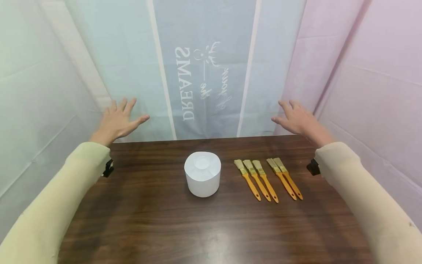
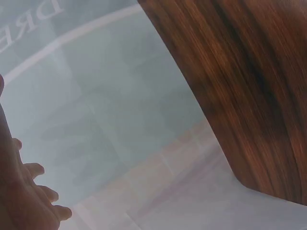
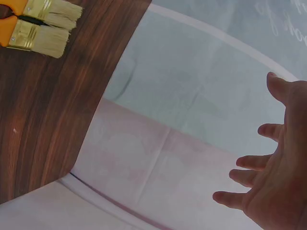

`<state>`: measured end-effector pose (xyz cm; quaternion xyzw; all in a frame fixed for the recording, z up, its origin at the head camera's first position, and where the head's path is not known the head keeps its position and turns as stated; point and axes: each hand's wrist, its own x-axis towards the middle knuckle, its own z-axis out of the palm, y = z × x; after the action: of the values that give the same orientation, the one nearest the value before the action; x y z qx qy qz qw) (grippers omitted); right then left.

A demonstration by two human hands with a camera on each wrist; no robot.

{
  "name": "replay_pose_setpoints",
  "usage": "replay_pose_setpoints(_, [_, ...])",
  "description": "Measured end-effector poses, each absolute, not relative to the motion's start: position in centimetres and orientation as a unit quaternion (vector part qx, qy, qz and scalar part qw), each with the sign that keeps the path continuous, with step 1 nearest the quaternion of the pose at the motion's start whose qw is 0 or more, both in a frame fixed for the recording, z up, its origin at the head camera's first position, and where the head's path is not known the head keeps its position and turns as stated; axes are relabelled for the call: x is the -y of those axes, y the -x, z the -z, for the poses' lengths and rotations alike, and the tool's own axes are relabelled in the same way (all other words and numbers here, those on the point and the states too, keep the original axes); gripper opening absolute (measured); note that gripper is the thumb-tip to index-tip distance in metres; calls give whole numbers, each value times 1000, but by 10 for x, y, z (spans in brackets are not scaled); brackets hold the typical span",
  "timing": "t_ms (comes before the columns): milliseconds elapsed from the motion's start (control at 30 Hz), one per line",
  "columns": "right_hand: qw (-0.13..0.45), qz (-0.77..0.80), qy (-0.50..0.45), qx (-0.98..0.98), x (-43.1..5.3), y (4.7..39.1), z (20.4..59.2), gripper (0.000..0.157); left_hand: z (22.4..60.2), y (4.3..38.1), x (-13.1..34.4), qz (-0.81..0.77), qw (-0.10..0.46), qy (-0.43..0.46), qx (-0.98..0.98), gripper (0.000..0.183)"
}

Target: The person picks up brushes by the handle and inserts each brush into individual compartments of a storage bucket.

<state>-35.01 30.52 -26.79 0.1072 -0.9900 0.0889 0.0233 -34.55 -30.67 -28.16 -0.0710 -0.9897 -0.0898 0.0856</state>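
Note:
My left hand (image 1: 116, 123) is held up past the table's far left corner, fingers spread and holding nothing. On the other side my right hand (image 1: 298, 119) also hangs in the air with its fingers apart. A white round container (image 1: 202, 187) with a raised piece inside it stands near the middle of the table. To its right lie several paintbrushes (image 1: 260, 179) with orange handles and pale bristles, bristle ends pointing away from me. Two of them, a pair of brushes (image 3: 48, 31), show in the right wrist view, nearest to my right hand.
The dark wooden table (image 1: 148, 220) has a straight far edge and rounded corners. Behind it hangs a blue-grey cloth (image 1: 204, 22) with white stripes and mirrored lettering. Pale fabric (image 1: 379, 91) closes in the right side, and more white cloth (image 1: 39, 91) the left.

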Motion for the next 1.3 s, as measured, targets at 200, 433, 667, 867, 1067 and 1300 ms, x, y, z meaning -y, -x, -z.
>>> replay_pose_setpoints(200, [20, -95, -124, 987, -305, 340, 274, 94, 286, 337, 288, 109, 92, 94, 985, 101])
replay_pose_setpoints(433, [6, -112, -142, 983, -300, 327, 283, 90, 299, 326, 269, 159, 97, 132, 974, 98])
replay_pose_setpoints(667, [6, -128, -163, 978, -296, 317, 293, 87, 311, 317, 252, 263, 90, 179, 944, 92])
replay_pose_setpoints(867, [-2, -154, -178, 972, -292, 308, 303, 82, 321, 304, 242, 302, 79, 197, 930, 88])
replay_pose_setpoints(1067, [-22, -181, -170, 968, -294, 303, 312, 83, 330, 292, 233, 336, 65, 220, 913, 85])
replay_pose_setpoints(1300, [-36, -201, -151, 967, -296, 294, 319, 88, 343, 278, 220, 362, 42, 239, 900, 86])
